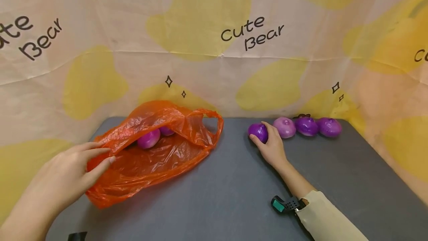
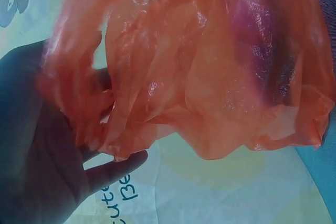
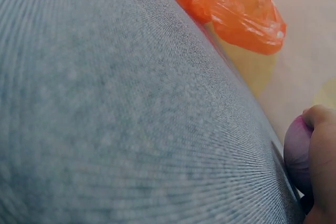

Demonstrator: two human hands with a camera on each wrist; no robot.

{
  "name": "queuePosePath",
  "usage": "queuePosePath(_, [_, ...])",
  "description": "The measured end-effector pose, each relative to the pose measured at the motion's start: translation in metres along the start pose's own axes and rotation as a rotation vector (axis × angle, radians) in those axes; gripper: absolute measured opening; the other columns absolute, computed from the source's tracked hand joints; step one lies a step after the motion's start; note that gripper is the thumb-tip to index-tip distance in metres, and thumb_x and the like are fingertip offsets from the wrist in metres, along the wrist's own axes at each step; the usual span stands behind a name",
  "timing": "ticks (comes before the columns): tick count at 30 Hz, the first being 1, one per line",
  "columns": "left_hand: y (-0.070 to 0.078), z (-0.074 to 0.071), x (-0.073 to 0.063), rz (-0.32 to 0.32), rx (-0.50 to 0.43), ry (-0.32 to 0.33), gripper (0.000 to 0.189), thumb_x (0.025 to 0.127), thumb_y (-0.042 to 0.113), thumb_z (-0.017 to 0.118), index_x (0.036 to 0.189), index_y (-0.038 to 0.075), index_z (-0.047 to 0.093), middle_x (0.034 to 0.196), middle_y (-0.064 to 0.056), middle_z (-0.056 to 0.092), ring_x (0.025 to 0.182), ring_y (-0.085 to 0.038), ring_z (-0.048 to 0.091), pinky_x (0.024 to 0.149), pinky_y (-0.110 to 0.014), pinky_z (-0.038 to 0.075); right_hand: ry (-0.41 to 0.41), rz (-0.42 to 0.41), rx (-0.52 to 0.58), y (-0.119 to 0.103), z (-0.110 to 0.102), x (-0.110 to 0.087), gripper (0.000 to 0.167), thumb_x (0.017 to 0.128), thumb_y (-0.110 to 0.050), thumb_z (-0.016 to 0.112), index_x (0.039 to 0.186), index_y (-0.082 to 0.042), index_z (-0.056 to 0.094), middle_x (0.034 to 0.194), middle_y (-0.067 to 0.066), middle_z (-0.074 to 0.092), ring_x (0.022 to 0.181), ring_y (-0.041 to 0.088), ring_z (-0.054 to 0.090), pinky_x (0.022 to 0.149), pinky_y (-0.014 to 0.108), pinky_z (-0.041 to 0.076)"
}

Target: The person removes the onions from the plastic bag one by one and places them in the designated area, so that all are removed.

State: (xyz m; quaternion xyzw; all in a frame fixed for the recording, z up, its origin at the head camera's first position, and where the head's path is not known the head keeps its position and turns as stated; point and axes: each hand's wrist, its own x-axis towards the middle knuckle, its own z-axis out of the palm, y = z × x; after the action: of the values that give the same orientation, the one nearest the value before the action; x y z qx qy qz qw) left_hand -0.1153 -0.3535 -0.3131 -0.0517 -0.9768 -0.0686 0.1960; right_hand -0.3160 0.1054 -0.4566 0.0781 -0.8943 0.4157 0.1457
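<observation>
An orange plastic bag [image 1: 160, 159] lies on its side at the left, its mouth spread toward me. Two purple onions, one of them a brighter onion [image 1: 148, 139], are inside it. My left hand [image 1: 71, 172] holds the bag's left edge, its film [image 2: 84, 98] between thumb and fingers in the left wrist view. At the back right, my right hand [image 1: 272, 146] grips a dark purple onion [image 1: 258, 132] on the table. In the right wrist view that onion [image 3: 298, 153] is partly hidden by the hand.
Beside the right hand, a pale purple onion [image 1: 285, 127] and two darker onions [image 1: 306, 126] stand in a row along the table's back edge. A grey table [image 1: 227, 196] lies beneath, and a printed cloth [image 1: 200, 21] hangs behind it.
</observation>
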Motion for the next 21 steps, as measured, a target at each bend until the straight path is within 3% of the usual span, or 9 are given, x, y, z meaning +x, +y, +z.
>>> queuePosePath(2, [0.0, 0.0, 0.002, 0.006, -0.012, 0.025, 0.038, 0.088, 0.033, 0.077, 0.114, 0.005, 0.075, 0.123, -0.025, 0.068, 0.113, -0.05, 0.061, 0.089, -0.067, 0.045, -0.002, 0.001, -0.003, 0.001, 0.0, 0.001, 0.071, 0.092, -0.04, 0.072, 0.149, -0.01, 0.044, 0.146, 0.023, 0.047, 0.133, 0.043, 0.051, 0.112, 0.062, 0.041])
queuePosePath(6, [0.002, 0.0, 0.004, 0.063, -0.044, 0.207, 0.038, 0.08, 0.013, 0.08, 0.116, 0.003, 0.074, 0.12, -0.021, 0.069, 0.109, -0.046, 0.063, 0.087, -0.061, 0.047, -0.001, 0.004, -0.004, 0.001, -0.001, 0.001, 0.071, 0.092, -0.04, 0.072, 0.149, -0.009, 0.044, 0.146, 0.024, 0.047, 0.133, 0.043, 0.051, 0.112, 0.062, 0.04])
queuePosePath(8, [0.003, 0.0, 0.005, 0.088, -0.059, 0.3, 0.04, 0.081, 0.011, 0.078, 0.119, 0.002, 0.072, 0.122, -0.019, 0.068, 0.109, -0.045, 0.063, 0.101, -0.047, 0.049, 0.002, -0.001, -0.006, 0.002, -0.001, 0.001, 0.071, 0.092, -0.041, 0.072, 0.149, -0.009, 0.044, 0.146, 0.024, 0.047, 0.133, 0.043, 0.051, 0.112, 0.062, 0.041])
queuePosePath(9, [0.004, 0.0, 0.005, 0.104, -0.066, 0.344, 0.039, 0.086, 0.019, 0.076, 0.12, 0.001, 0.071, 0.122, -0.019, 0.068, 0.109, -0.044, 0.062, 0.107, -0.036, 0.048, 0.003, -0.003, -0.006, 0.002, -0.001, 0.001, 0.071, 0.092, -0.041, 0.072, 0.149, -0.009, 0.043, 0.146, 0.024, 0.047, 0.133, 0.043, 0.051, 0.112, 0.062, 0.04])
queuePosePath(11, [0.006, -0.002, 0.006, 0.125, -0.072, 0.409, 0.047, 0.096, 0.039, 0.066, 0.121, 0.0, 0.07, 0.123, -0.019, 0.068, 0.109, -0.043, 0.062, 0.114, -0.011, 0.034, 0.007, -0.01, -0.007, 0.002, 0.0, 0.001, 0.072, 0.092, -0.041, 0.072, 0.149, -0.009, 0.043, 0.146, 0.024, 0.047, 0.134, 0.043, 0.051, 0.112, 0.061, 0.04])
queuePosePath(13, [0.008, -0.003, 0.007, 0.15, -0.077, 0.453, 0.066, 0.1, 0.057, 0.049, 0.121, -0.002, 0.07, 0.122, -0.019, 0.068, 0.107, -0.043, 0.061, 0.11, 0.004, 0.015, 0.015, -0.013, -0.006, 0.002, 0.0, 0.001, 0.073, 0.091, -0.04, 0.073, 0.15, -0.008, 0.042, 0.147, 0.024, 0.047, 0.134, 0.042, 0.05, 0.112, 0.061, 0.04])
queuePosePath(15, [0.01, -0.005, 0.008, 0.175, -0.077, 0.484, 0.081, 0.1, 0.068, 0.033, 0.119, -0.002, 0.071, 0.12, -0.02, 0.069, 0.105, -0.043, 0.061, 0.109, 0.005, 0.016, 0.028, -0.011, -0.006, 0.002, 0.0, 0.001, 0.074, 0.091, -0.04, 0.073, 0.15, -0.008, 0.041, 0.148, 0.023, 0.047, 0.135, 0.042, 0.05, 0.113, 0.06, 0.04])
queuePosePath(21, [0.01, -0.004, 0.008, 0.215, -0.056, 0.509, 0.074, 0.103, 0.063, 0.032, 0.118, 0.003, 0.073, 0.119, -0.018, 0.07, 0.104, -0.038, 0.06, 0.11, 0.003, 0.019, 0.055, -0.038, -0.013, 0.003, 0.0, 0.0, 0.074, 0.092, -0.037, 0.074, 0.15, -0.006, 0.04, 0.149, 0.024, 0.046, 0.137, 0.043, 0.049, 0.114, 0.06, 0.039])
